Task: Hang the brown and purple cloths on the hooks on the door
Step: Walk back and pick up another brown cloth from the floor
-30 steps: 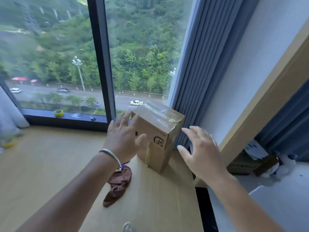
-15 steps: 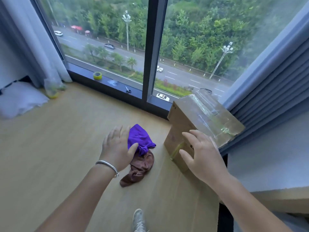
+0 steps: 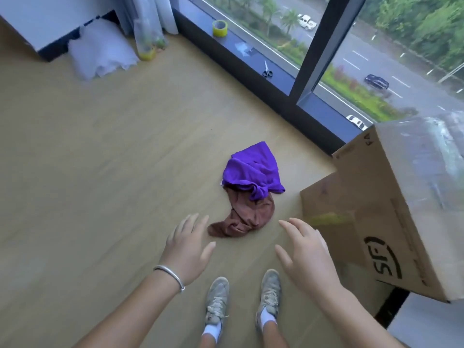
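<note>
Head view: purple cloth [image 3: 252,172] crumpled on wooden floor [image 3: 100,159], overlapping far end of brown cloth [image 3: 244,218]. Left hand [image 3: 187,249] just short of brown cloth's near end, fingers spread, grip empty. Right hand [image 3: 307,252] likewise spread and empty, between cloths and cardboard box [image 3: 391,217].

We count two cloths: one purple cloth [image 3: 253,169] and one brown cloth [image 3: 247,216]. We see two cardboard boxes [image 3: 401,209], one tape roll [image 3: 220,28], one pair of scissors [image 3: 267,71].
</note>
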{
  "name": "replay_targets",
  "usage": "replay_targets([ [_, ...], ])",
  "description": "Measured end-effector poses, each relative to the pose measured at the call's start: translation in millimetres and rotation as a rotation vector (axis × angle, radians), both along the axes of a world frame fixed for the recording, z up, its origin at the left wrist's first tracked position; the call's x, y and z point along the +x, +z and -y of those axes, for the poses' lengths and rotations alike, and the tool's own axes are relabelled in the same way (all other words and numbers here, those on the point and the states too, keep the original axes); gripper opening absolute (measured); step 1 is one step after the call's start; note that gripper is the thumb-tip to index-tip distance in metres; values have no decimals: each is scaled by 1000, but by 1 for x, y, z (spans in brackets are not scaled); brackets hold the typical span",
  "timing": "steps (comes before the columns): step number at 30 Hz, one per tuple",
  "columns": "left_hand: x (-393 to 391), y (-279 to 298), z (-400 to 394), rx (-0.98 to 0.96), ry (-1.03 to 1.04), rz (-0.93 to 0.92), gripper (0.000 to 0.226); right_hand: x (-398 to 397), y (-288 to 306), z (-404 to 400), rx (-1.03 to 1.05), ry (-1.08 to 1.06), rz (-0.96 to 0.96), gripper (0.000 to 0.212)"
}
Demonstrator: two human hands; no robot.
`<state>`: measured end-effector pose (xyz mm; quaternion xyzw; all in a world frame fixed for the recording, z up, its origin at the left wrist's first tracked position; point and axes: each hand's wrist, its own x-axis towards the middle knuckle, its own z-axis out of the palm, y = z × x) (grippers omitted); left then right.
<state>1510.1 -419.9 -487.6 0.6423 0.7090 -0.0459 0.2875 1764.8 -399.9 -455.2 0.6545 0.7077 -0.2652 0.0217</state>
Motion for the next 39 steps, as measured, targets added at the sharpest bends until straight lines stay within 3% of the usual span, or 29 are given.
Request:
replay_targets([
  [11,43,-266,-6,-127,107,96,60,18,-278,-32,-175,172,4,56],
  [18,43,-439,-31,-158,120,186,56,7,-448,-45,-175,270,1,54],
  [23,35,-535,-78,-190,-96,177,44,0,-547,-83,-112,454,21,40],
  [26,29,-576,-119,-209,-285,42,39,-7,-591,-121,1,542,58,28],
  [28,28,-599,-144,-167,-290,12,39,-12,-616,-148,72,585,107,29],
  [34,27,-634,-197,-9,-27,195,46,-23,-653,-206,154,517,95,41],
  [37,36,-635,-209,-113,122,320,48,-19,-653,-213,176,469,215,51],
  [39,47,-634,-209,-181,196,407,35,-13,-652,-217,131,399,251,56],
])
